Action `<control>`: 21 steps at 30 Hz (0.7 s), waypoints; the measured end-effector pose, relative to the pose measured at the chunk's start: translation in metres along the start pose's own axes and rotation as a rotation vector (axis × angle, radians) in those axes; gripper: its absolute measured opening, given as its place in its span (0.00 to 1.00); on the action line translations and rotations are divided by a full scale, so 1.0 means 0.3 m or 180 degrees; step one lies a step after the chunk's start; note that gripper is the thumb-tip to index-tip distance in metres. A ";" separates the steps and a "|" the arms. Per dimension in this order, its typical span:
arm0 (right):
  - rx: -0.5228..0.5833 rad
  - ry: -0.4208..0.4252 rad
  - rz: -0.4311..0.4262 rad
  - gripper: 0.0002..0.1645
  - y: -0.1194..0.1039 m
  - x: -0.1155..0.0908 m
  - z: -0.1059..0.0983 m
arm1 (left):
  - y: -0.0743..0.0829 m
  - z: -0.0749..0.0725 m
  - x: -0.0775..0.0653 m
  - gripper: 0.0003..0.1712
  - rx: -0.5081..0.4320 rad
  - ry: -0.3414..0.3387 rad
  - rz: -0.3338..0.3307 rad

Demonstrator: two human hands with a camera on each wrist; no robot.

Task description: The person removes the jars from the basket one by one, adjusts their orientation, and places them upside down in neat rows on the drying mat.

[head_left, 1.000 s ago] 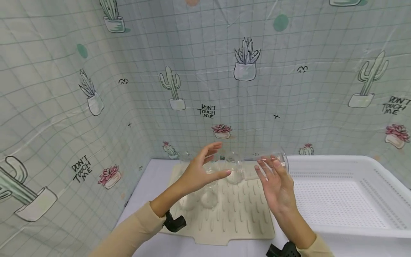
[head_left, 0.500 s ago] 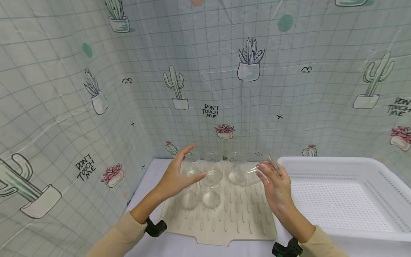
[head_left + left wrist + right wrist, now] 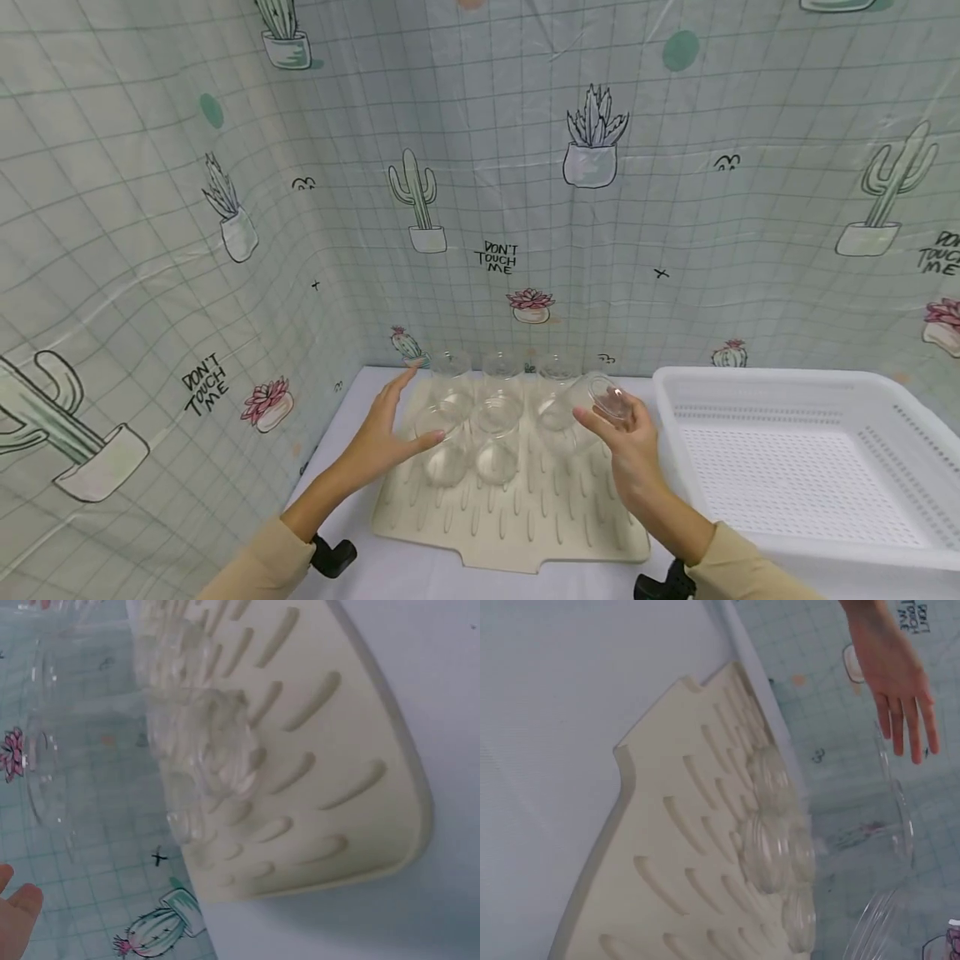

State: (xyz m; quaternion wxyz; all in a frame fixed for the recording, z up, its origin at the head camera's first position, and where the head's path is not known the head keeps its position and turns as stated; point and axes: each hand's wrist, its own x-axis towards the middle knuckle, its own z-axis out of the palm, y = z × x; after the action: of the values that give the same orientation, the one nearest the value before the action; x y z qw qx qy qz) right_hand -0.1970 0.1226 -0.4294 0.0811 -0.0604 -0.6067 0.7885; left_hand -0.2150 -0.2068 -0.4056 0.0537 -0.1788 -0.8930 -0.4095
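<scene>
My right hand grips a clear drinking glass, which is tilted over the right part of a beige ribbed drying mat. Several more clear glasses stand in rows on the mat, and their outlines overlap. My left hand is at the left side of the rows, fingers spread, thumb over a front-left glass; I cannot tell whether it touches. In the left wrist view, only fingertips of that hand show. The right wrist view catches the left hand beyond the glasses.
A white plastic basket with a perforated bottom stands to the right of the mat. Behind the white-covered table hangs a grid-patterned curtain with cactus drawings.
The glass in my right hand has turned from lying sideways to a steeper tilt and come lower over the mat. My left hand has moved left and down, away from that glass.
</scene>
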 end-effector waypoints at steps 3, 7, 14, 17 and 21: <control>-0.0115 -0.0014 0.0046 0.44 0.022 0.003 0.006 | -0.039 0.014 -0.019 0.57 0.0043 -0.0016 -0.0067; -0.0182 0.0008 0.0103 0.44 0.049 0.005 0.012 | -0.085 0.035 -0.044 0.59 0.0115 -0.0090 -0.0184; -0.0325 0.0012 0.0050 0.38 0.074 0.000 0.014 | -0.155 0.079 -0.079 0.63 0.0463 -0.0238 -0.0257; -0.0358 0.0002 0.0059 0.38 0.075 -0.001 0.014 | -0.173 0.097 -0.092 0.64 0.0681 -0.0339 -0.0285; -0.0444 -0.0017 0.0111 0.40 0.076 -0.001 0.014 | -0.197 0.123 -0.110 0.65 0.1016 -0.0451 -0.0234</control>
State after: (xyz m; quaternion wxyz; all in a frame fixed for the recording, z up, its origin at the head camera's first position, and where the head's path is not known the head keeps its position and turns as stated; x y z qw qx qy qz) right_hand -0.1989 0.1128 -0.4504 0.0614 -0.0743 -0.6593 0.7457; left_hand -0.2040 -0.2238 -0.4799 0.0033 -0.1636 -0.9542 -0.2506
